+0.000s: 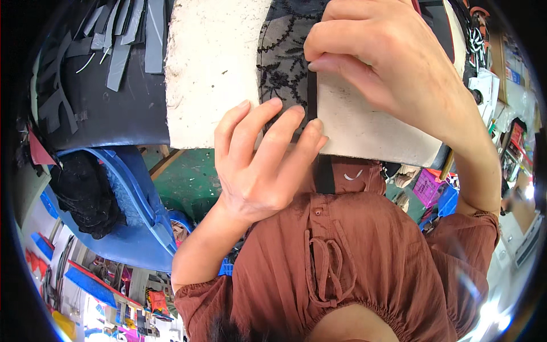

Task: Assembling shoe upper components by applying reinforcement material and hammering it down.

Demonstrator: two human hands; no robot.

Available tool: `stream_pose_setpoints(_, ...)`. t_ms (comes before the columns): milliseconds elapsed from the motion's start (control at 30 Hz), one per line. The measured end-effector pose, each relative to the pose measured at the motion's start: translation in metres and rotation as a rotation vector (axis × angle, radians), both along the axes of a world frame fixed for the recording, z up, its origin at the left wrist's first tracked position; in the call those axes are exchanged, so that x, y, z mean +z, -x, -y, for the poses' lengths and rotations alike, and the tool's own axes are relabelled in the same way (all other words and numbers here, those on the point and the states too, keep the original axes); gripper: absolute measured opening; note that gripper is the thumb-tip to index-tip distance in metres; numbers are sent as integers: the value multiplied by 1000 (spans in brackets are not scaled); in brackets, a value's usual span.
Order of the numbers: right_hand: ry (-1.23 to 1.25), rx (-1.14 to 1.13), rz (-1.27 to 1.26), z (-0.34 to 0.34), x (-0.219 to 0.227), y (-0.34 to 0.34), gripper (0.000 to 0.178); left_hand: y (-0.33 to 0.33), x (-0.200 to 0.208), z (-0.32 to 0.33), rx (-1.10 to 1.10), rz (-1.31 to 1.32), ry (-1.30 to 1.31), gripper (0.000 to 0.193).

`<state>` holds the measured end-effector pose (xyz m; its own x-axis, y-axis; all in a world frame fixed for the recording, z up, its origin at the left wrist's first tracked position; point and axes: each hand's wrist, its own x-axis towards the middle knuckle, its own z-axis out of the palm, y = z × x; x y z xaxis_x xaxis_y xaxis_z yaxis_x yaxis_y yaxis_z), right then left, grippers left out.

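A piece of black floral lace [285, 68] lies on a cream board [213, 62]. Along the lace's right side runs a narrow black strip [312, 98]. My right hand [382, 62] is over the strip's far part, thumb and curled fingers pinched together on it; the fingers hide the exact grip. At the near end of the lace is my left hand [262, 154], its fingers apart and the fingertips resting on the lace and board. Nothing shows held in it.
Several grey strips [119, 62] lie on the dark work surface [137, 114] to the left. Below that surface, a blue plastic container [134, 188] holds a bundle of black cloth [85, 194]. A pink basket [427, 187] is on the right, lower down. Shelves with assorted goods line both sides.
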<state>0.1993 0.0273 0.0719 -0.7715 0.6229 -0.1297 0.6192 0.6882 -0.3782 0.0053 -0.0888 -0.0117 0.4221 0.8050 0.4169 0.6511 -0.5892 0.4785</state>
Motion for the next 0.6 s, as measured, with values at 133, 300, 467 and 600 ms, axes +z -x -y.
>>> stream_pose_setpoints(133, -111, -4, 24, -2, -20, -2, 10, 0, -3, -2, -1, -50, 16, 35)
stream_pose_setpoints(300, -52, -48, 33, 0, -10, 7, 10, -2, 3, 0, -5, -153, 37, 37)
stream_pose_setpoints(467, -127, -41, -29, 2, -18, 1, 12, -3, 11, -10, -6, -294, 111, 49)
stream_pose_setpoints(600, -336, -121, -66, 7, -25, -6, 13, -6, 11, -12, 22, -367, 122, 58)
